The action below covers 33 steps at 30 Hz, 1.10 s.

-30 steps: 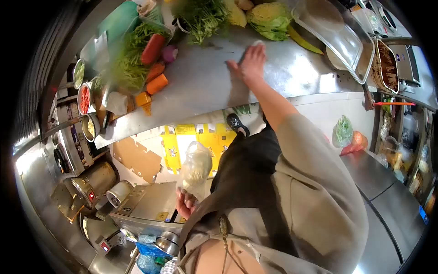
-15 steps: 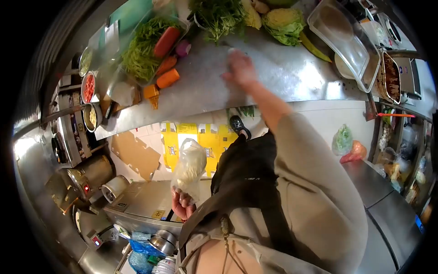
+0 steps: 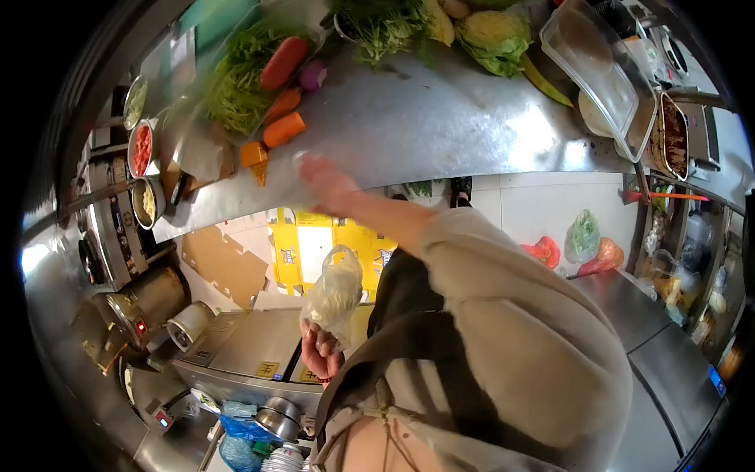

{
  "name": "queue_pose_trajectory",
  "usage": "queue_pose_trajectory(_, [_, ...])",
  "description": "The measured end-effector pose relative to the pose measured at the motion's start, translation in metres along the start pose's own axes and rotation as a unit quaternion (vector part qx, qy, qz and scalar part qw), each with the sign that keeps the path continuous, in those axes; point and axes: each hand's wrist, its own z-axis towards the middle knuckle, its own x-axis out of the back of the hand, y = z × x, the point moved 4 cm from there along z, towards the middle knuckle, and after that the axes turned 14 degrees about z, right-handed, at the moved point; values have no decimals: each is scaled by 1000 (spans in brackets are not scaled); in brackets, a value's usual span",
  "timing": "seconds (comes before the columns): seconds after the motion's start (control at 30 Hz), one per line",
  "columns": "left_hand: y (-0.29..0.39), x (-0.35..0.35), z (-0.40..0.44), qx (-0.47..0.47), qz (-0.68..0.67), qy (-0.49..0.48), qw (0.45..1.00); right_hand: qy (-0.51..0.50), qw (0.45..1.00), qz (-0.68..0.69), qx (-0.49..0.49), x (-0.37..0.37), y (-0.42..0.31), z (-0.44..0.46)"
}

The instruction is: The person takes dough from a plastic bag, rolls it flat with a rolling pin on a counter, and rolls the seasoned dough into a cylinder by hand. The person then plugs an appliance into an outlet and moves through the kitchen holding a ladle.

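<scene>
My left hand (image 3: 321,352) is closed round the gathered end of a clear plastic bag (image 3: 334,295) with pale, whitish contents, held out past the table's near edge. Reaching across my body, my right hand (image 3: 324,182) is low over the steel table (image 3: 409,126), close to its front edge. Motion smears its fingers, and a small whitish spot shows at the fingertips, too blurred to name. Left of that hand lie a cut orange piece (image 3: 254,156), a carrot piece (image 3: 284,130) and a purple onion (image 3: 313,75). A reddish sausage-like piece (image 3: 284,63) rests on shredded greens (image 3: 236,90).
Cabbage (image 3: 491,41), a long green pepper (image 3: 545,81) and a clear plastic tub (image 3: 605,71) sit at the table's back right. Bowls, one of red pieces (image 3: 141,149), stand at the left. Flattened yellow cardboard (image 3: 287,252) and bagged vegetables (image 3: 583,236) lie on the floor.
My right hand has swept left and nearer across the table, from the middle to beside the orange pieces. My left hand still holds the bag, almost unmoved. The view has shifted slightly.
</scene>
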Motion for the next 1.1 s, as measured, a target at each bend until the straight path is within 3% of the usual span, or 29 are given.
queue_pose_trajectory(0.03, [-2, -11, -2, 11, 6, -13, 1000, -55, 996, -42, 61, -8, -17, 7])
queue_pose_trajectory(0.17, [-7, -58, -8, 41, -91, 40, 994, -25, 990, -71, 119, -5, 15, -18])
queue_pose_trajectory(0.2, [-6, -50, -3, 47, -63, -112, 991, -23, 988, -93, 124, 13, 38, -43])
queue_pose_trajectory(0.23, [-7, -53, 2, 38, -75, -47, 995, 25, 988, -76, 131, 30, 65, -69])
queue_pose_trajectory(0.27, [-7, -62, 7, 27, -86, 18, 996, 28, 995, 66, 72, 56, 104, -97])
queue_pose_trajectory(0.3, [-7, -64, 8, 14, -98, 86, 991, 28, 997, 35, -69, 101, 116, -133])
queue_pose_trajectory(0.33, [-4, -37, 14, 45, 2, -70, 997, 65, 992, 35, -99, 117, 163, -169])
queue_pose_trajectory(0.37, [-6, -66, 16, 52, 0, -30, 998, 113, 985, 26, -125, 139, 210, -213])
queue_pose_trajectory(0.4, [-8, -71, 21, 73, -32, -126, 989, 146, 977, 17, -155, 159, 248, -252])
queue_pose_trajectory(0.47, [-7, -84, 29, 39, 45, -26, 998, 131, 954, -114, -246, 194, 281, -303])
queue_pose_trajectory(0.53, [-6, -132, 46, 20, -25, -147, 989, 110, 885, -277, -358, 233, 259, -312])
queue_pose_trajectory(0.57, [-9, -144, 52, 19, -35, -158, 987, 195, 874, -326, -304, 243, 250, -313])
queue_pose_trajectory(0.6, [-13, -161, 56, 21, -45, -168, 985, 344, 906, 11, -244, 249, 242, -305])
queue_pose_trajectory(0.63, [-16, -175, 60, 24, -55, -178, 982, 403, 883, 155, -184, 249, 225, -298])
queue_pose_trajectory(0.77, [-39, -206, 79, 78, 18, -209, 975, 229, 932, 264, 91, 233, 12, -229])
queue_pose_trajectory(0.83, [-49, -221, 81, 81, 60, -261, 960, 213, 941, 226, 134, 229, -42, -199])
queue_pose_trajectory(0.9, [-50, -231, 77, 78, 118, -272, 952, 212, 958, 151, 122, 225, -27, -175])
queue_pose_trajectory(0.97, [-42, -235, 77, 84, 209, -241, 944, 32, 954, 297, -20, 213, 21, -158])
queue_pose_trajectory(1.03, [-38, -229, 78, 92, 299, -187, 931, 159, 968, 193, 13, 253, 20, -155])
queue_pose_trajectory(1.1, [-51, -217, 82, 124, 275, -190, 934, 215, 965, 141, 44, 271, 20, -152])
